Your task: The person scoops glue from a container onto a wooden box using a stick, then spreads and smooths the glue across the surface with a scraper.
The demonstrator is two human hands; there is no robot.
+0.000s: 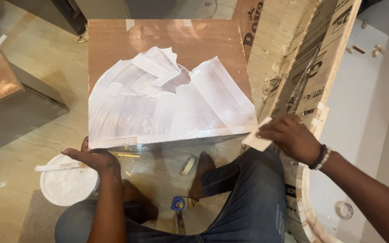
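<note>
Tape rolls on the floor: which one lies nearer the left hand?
The pale tape roll standing on edge beside the bare foot is nearer the left hand; the other roll lies flat beyond the right forearm.

— What can't you make out near your left hand [93,158]?

— Your wrist covers part of the round white plastic tub of paste [67,182], and the flat white stick [59,167] across its rim vanishes under your fingers.

— And on the right?

— Your right hand [291,137] hides how far the pale flat spreader [256,137] runs. The curved plywood frame [314,67] is cut off at the top edge, your forearm at the corner.
</note>
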